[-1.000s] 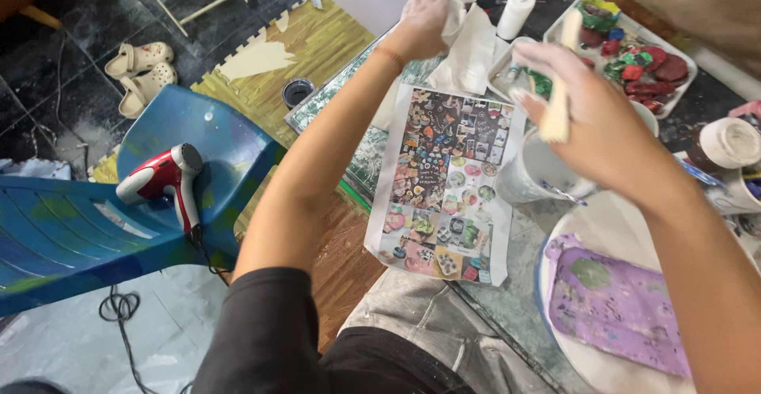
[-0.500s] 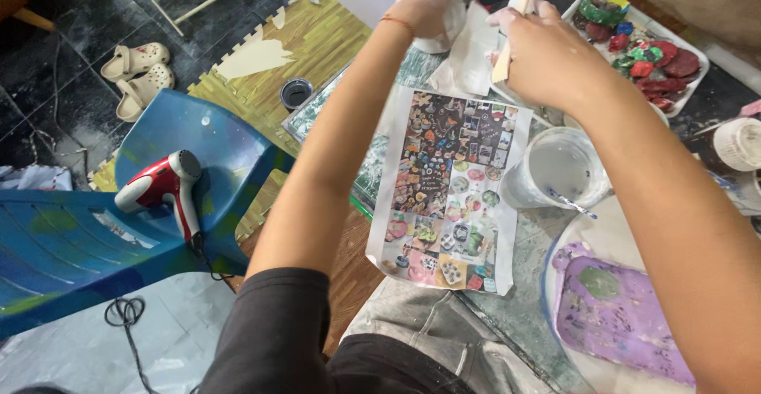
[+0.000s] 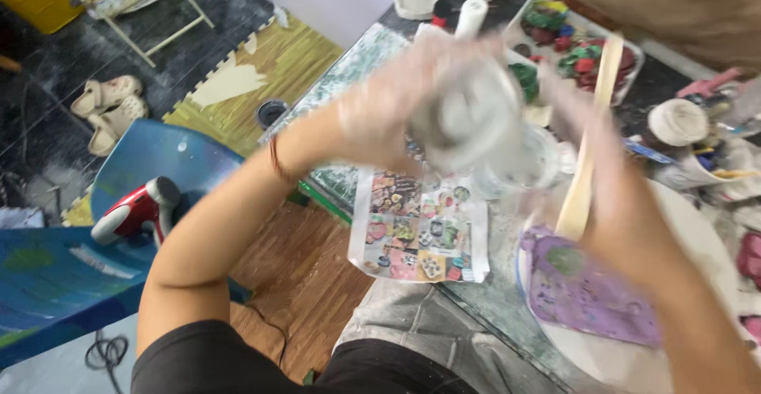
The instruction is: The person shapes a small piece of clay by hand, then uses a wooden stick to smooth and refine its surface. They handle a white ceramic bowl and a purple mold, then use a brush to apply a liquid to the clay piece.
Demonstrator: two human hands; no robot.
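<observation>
My left hand (image 3: 380,120) is closed around a blurred grey-white container (image 3: 476,116), held tilted just above a clear cup (image 3: 527,168) on the table. Its exact kind is lost in the motion blur. To the right, my right hand (image 3: 614,204) grips a flat cream wooden stick (image 3: 593,140) held nearly upright beside the cup. A colourful printed sheet (image 3: 416,235) lies below both hands at the table's near edge. Beneath my right forearm, a purple slab (image 3: 587,287) rests on a round white board (image 3: 697,227).
A white tray (image 3: 626,77) of coloured clay lumps and a white roll (image 3: 473,15) stand at the back. Pots and cups crowd the right edge. On the floor to the left are a blue chair (image 3: 170,152), a red-and-white hand tool (image 3: 135,208) and sandals (image 3: 107,109).
My left hand came back from the far end of the table with the grey-white container and now holds it over the cup. My right hand swung right and down with the stick.
</observation>
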